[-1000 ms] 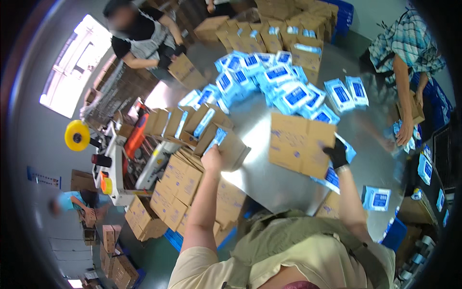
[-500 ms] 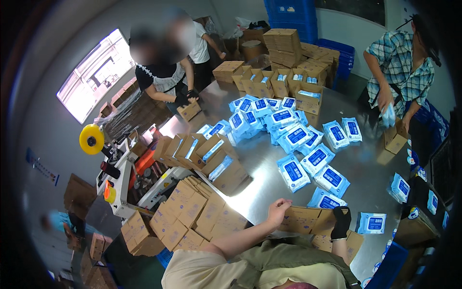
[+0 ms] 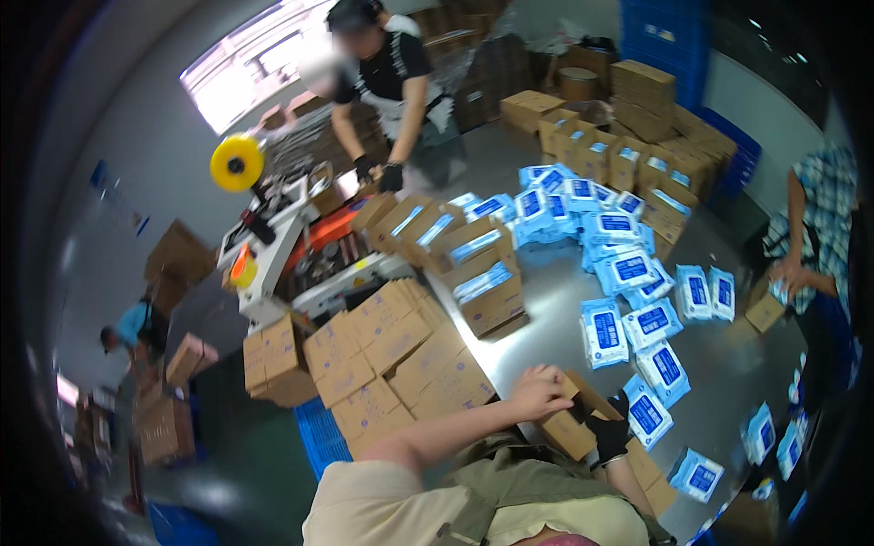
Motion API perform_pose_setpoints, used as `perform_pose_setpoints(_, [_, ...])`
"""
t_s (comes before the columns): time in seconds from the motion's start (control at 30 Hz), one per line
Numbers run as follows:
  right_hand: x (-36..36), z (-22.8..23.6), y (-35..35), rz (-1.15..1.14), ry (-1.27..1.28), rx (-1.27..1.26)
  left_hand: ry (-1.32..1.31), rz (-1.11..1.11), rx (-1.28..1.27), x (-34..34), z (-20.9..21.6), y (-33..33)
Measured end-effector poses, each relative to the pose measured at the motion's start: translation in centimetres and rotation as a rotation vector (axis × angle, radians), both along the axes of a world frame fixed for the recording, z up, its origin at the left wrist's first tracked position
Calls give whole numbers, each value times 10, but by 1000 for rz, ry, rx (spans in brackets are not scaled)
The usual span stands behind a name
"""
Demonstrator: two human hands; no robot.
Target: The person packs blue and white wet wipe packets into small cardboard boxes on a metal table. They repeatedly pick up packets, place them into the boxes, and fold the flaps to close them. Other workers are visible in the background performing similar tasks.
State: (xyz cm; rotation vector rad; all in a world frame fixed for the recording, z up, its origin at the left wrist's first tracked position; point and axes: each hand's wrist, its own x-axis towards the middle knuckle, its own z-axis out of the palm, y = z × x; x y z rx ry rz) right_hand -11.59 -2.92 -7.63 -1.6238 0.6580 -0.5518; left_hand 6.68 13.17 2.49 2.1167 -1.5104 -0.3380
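Already, filled boxes [image 3: 496, 308] stand rowed; loose packs [image 3: 663, 371] remain. The right hand [image 3: 609, 439] pinches an open box [image 3: 569, 437]; the left hand [image 3: 539, 396] meets it (pinching, I cannot tell).

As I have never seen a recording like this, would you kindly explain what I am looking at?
There is no robot here: a camera on a person's head looks down, and its wide lens bends straight edges. The person's right hand, in a black glove, holds a cardboard box; the bare left hand is at its edge. On the metal table lie blue-and-white packs. To the left stand open boxes with packs inside.
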Motion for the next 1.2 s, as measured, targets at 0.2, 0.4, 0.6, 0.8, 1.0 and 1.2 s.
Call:
perform_pose_setpoints(0.2, [-39,93,22,265,172,-1073,-146,13,-118,-37,-22,-36])
perform_pose_setpoints(0.4, [-26,81,26,355,185,-842,-198,-245,-29,-38,-27,-21])
perform_pose_setpoints(0.6, [-35,74,-62,31,50,-100,1663,47,-174,7,-58,-2])
perform_pose_setpoints(0.8, [17,29,-26,148,754,-566,527,547,103,-24,-157,-12])
perform_pose_setpoints(1.0, [61,103,19,481,711,-438,479,218,279,21,-27,-28])
perform_pose_setpoints(1.2, [-6,47,-118,308,1038,-756,147,225,397,-1,-29,-67])
